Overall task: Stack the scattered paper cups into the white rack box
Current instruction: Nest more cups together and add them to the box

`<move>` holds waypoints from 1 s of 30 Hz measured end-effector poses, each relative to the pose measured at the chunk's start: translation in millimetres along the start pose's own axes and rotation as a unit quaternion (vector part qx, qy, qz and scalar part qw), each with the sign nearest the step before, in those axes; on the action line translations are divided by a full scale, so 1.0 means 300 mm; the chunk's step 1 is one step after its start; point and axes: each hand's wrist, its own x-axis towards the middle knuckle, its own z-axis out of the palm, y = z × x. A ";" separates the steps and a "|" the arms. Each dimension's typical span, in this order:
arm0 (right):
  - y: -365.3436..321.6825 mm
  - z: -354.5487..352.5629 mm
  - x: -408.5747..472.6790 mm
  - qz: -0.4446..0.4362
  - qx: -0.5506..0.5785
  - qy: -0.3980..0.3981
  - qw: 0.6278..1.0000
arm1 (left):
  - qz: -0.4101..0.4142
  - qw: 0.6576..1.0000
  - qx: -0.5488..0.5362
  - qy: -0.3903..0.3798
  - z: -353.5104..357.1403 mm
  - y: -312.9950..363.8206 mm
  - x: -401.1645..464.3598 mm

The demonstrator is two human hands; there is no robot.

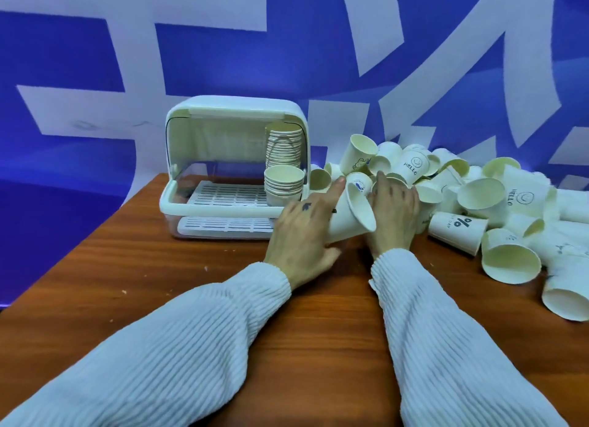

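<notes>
A: Item one, please.

B: We log a white plastic rack box [236, 165] with its lid raised, standing on the reddish-brown wooden table [159, 267]. Inside, at its right end, two stacks of cream paper cups [284, 168], one behind the other.

A: And the loose stock?

B: We count a heap of scattered white paper cups [462, 197] just right of the box. Legible print: "HELLO" with a smiley on two; "%" on one lying on its side.

A: Hands?

B: Our left hand [302, 232] grips a tilted white paper cup [350, 216], index finger straight. Our right hand [393, 213] rests on the heap; we cannot tell whether it holds anything. Both sleeves are white ribbed knit.
</notes>
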 end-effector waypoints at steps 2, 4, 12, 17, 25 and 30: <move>0.004 -0.016 -0.003 0.013 -0.011 -0.023 1.000 | 0.005 1.000 -0.005 -0.002 -0.002 0.003 -0.003; 0.005 -0.047 -0.008 0.030 -0.034 -0.037 0.998 | 0.007 1.000 -0.012 -0.007 -0.004 0.004 -0.001; 0.015 -0.079 -0.038 0.081 -0.056 -0.067 0.993 | 0.022 1.000 -0.006 -0.003 -0.013 0.010 -0.004; 0.007 -0.070 -0.027 0.093 0.013 -0.007 0.996 | -0.013 1.000 -0.010 0.017 0.000 0.001 -0.002; -0.025 -0.120 -0.060 0.065 0.141 0.039 0.987 | -0.073 0.996 -0.045 -0.013 0.009 -0.003 -0.009; -0.011 -0.146 -0.068 0.071 0.161 0.031 0.984 | -0.087 0.994 -0.059 -0.029 0.019 -0.007 0.001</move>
